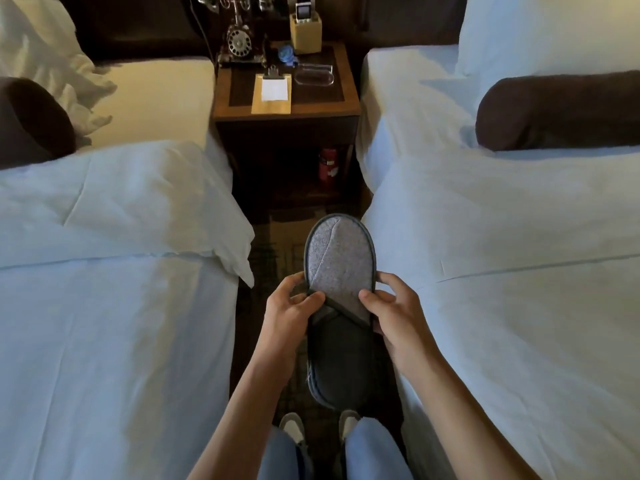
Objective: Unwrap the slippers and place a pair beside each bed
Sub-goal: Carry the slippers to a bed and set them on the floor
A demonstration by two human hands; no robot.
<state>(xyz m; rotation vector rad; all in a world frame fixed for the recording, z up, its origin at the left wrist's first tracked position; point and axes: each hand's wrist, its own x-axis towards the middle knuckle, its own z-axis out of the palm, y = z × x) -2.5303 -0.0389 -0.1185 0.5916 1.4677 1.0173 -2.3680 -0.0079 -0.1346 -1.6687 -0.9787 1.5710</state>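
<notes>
Progress: no wrapper visible on the slippers (338,271); none seen on the floor (273,251) beside either bed; placing still to do, by my reckoning.
Slippers: lower centre of frame, held in the aisle between left bed (114,306) and right bed (512,289); grey, flat, dark-edged, seemingly a stacked pair, toes pointing up-frame toward the nightstand (287,112).
Left hand (291,306): grasping the slippers' left edge, thumb on the strap.
Right hand (391,310): grasping the right edge.
Bolsters: dark, one per bed.
</notes>
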